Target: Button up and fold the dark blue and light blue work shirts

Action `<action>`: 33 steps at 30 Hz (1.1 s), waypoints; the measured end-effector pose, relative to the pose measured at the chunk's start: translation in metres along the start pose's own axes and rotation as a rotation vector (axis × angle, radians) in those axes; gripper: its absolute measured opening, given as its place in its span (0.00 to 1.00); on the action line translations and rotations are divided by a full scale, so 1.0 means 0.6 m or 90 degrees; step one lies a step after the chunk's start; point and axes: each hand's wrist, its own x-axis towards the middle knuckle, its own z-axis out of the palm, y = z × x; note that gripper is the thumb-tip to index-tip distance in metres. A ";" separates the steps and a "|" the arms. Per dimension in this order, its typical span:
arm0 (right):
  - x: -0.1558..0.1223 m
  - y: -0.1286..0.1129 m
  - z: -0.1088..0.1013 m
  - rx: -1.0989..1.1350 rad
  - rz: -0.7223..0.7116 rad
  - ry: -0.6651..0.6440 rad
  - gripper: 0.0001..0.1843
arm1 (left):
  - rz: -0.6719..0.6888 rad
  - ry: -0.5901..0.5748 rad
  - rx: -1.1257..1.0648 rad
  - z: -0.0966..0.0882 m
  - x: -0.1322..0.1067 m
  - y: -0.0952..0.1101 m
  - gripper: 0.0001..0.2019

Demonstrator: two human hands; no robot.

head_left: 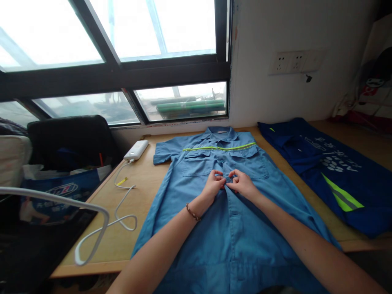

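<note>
A blue short-sleeved work shirt point(202, 228) lies front side up on the table, its collar toward the window. A yellow-green reflective stripe crosses its chest above two flap pockets. At the front placket, just below pocket level, my left hand point(216, 182) pinches the fabric edge with thumb and fingers. My right hand point(240, 182) pinches the same placket from the other side, the fingertips of both hands almost meeting. Whether a button sits between the fingertips is too small to tell. A braided bracelet point(192, 213) is on my left wrist.
A dark blue garment point(309, 157) with white print lies on the table point(143, 208) at right. On the left are a white power bank point(136, 150) and its looping white cable point(105, 220). A black chair point(72, 139) and printed bag point(58, 196) stand beside the table.
</note>
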 end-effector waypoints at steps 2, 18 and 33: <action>0.003 0.003 -0.001 0.030 0.013 -0.014 0.14 | 0.006 -0.010 -0.005 0.001 -0.001 0.001 0.20; 0.009 0.011 -0.027 -0.116 -0.040 -0.162 0.19 | 0.044 0.005 -0.008 -0.006 -0.002 0.006 0.21; -0.179 -0.084 0.066 -0.601 -0.006 0.109 0.04 | 0.236 -0.049 0.342 -0.021 0.018 -0.006 0.11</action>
